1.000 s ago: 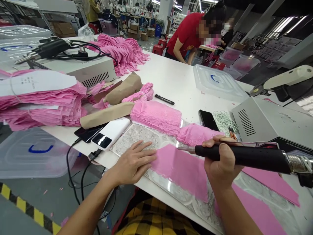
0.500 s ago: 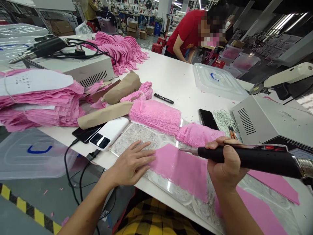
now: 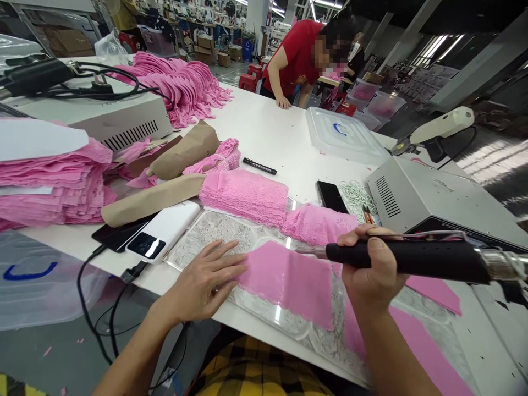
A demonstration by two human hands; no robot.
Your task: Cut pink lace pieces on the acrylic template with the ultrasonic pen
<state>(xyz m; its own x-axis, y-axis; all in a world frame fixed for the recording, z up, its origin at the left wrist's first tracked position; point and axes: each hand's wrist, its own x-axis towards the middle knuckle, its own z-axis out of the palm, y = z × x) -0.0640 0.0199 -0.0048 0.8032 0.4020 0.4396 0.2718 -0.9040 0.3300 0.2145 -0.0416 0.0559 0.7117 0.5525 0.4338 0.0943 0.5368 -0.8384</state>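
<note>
A flat piece of pink fabric [image 3: 284,283] with a scalloped lower edge lies on a clear-topped, grey-patterned board [image 3: 223,231]. My left hand [image 3: 206,280] rests palm down at its left end, fingers spread and tips on the fabric's edge. In my right hand [image 3: 371,269] is a black handheld ultrasonic welder [image 3: 421,258], gripped round its barrel. Its thin metal tip points left and sits at the fabric's upper edge; whether it touches cannot be told. Just beyond lie a stack of pink lace pieces [image 3: 245,195] and a loose pink lace piece [image 3: 317,223].
Grey machine boxes stand left [image 3: 103,121] and right [image 3: 437,192]. Around the board are a white power bank [image 3: 165,231], a black phone [image 3: 332,196], a marker [image 3: 259,165] and pink bundles [image 3: 53,181]. A person in red [image 3: 289,60] leans at the far edge.
The view has swung right. The welder's tip has moved slightly right along the fabric's upper edge. My left hand stays on the fabric. The other person's hand now rests on the table edge.
</note>
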